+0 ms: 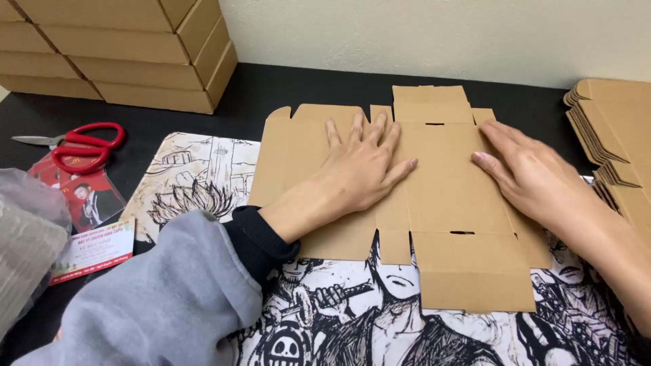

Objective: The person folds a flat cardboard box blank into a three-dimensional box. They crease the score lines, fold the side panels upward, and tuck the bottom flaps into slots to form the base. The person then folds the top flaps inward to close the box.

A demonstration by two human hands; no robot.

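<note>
A flat brown cardboard box blank (441,183) lies unfolded in front of me, on top of a black-and-white cartoon-print mat (203,169) that covers part of the black bench (271,88). The blank is plain and unprinted, a matte tan colour, cut into a wide middle panel with flaps on every side: a broad panel to the left with a rounded corner tab, narrow flaps along the far edge, and a large rectangular flap hanging toward me at the near edge. Two small slots are cut into it, one near the far fold line and one near the near fold line, and crease lines run between the panels.

My left hand (363,169) rests palm-down on the left part of the blank, fingers spread wide and flat, holding nothing. A grey sleeve with a black cuff covers that arm. My right hand (536,176) lies flat along the right edge of the blank, fingers straight and close together, also gripping nothing.

To the right stands a stack of more flat blanks (610,135). At the far left corner sits a pile of folded boxes (122,54). Red-handled scissors (81,146) lie on the bench at left, near some printed cards (91,247) and a clear plastic bag (24,244).
</note>
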